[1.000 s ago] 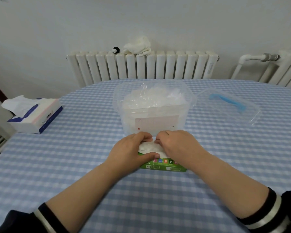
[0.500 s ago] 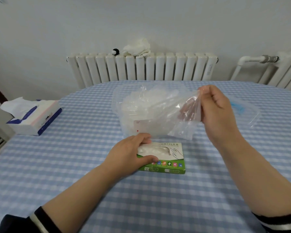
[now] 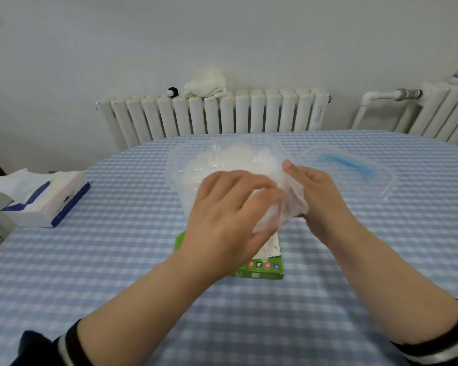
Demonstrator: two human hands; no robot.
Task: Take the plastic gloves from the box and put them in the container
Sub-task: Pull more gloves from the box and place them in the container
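Two bare hands work a crumpled plastic glove (image 3: 283, 207) above a blue-checked table (image 3: 117, 260): the left hand (image 3: 228, 220) and right hand (image 3: 317, 199) both pinch it between them. Just beneath the grip lies the green glove box (image 3: 262, 265); just beyond stands the clear container (image 3: 222, 159), already holding gloves, its lid (image 3: 354, 170) to the right.

Nothing is reading clearly from here: the green box (image 3: 259, 268) is showing a row of small coloured icons along its front edge, but any print on it is staying too blurred to make out.
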